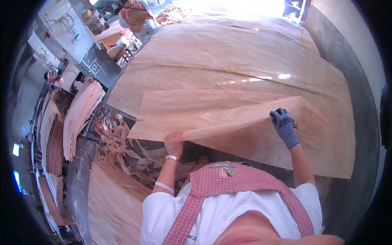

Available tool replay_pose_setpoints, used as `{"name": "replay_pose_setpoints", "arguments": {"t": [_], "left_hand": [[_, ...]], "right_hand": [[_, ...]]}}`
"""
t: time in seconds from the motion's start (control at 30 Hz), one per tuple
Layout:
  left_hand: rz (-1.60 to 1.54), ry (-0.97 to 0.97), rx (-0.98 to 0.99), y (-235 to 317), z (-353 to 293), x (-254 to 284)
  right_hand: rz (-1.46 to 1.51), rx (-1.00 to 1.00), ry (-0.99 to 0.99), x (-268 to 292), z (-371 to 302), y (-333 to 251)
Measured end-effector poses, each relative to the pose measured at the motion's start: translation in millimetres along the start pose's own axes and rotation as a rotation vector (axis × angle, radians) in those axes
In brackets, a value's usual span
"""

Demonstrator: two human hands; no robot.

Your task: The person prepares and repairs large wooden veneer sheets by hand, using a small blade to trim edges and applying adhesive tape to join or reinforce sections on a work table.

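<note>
**Two hands lift a thin veneer sheet off the stack**

The left hand (174,141), bare, with a bangle at the wrist and a pale band further down the forearm, is raised from the lower edge with the forearm nearly upright. Its fingers are closed on the near edge of the veneer sheet (212,114), gripping it close to the sheet's near left corner.

The right hand (283,125) wears a blue-grey glove. Its arm reaches up and forward, bare from the short white sleeve to the glove, and the fingers are clenched over the same near edge of the veneer sheet, further toward its right end. A small dark thing shows at the glove; what it is cannot be told.

The veneer sheet is pale, thin and wavy. Between the two hands its near edge stands lifted and curls, while its far part lies on the stack of veneer (228,61) that covers the desk (359,134), whose grey surface shows as a band to the right of the sheet.

Left of the veneer sheet, below the desk's edge, lies a heap of torn veneer scraps (114,139). Further left of it hang bundles of pale strips (81,112). Beyond the sheet's far left corner stands a dark board (96,65) with a white chalk drawing of nested squares. Farther off, past that board, another person (136,16) bends over.

Nearest the camera, below the sheet, are the person's white shirt and a red checked apron (228,183).
</note>
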State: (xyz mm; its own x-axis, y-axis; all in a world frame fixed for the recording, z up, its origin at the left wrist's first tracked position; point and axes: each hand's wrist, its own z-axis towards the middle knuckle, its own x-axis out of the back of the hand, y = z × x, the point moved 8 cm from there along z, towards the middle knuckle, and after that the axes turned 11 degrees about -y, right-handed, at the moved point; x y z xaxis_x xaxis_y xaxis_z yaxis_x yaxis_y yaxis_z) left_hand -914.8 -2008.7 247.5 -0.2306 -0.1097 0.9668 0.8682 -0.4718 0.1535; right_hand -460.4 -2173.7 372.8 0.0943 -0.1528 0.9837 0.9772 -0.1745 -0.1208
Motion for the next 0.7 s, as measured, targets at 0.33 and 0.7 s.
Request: {"name": "replay_pose_setpoints", "arguments": {"t": [0.33, 0.7], "left_hand": [[0.064, 0.056, -0.056, -44, 202, 38], [-0.075, 0.277, -0.386, -24, 163, 132]], "right_hand": [[-0.121, -0.205, -0.018, -7, 56, 69], [-0.19, -0.273, 0.083, 37, -19, 18]]}}
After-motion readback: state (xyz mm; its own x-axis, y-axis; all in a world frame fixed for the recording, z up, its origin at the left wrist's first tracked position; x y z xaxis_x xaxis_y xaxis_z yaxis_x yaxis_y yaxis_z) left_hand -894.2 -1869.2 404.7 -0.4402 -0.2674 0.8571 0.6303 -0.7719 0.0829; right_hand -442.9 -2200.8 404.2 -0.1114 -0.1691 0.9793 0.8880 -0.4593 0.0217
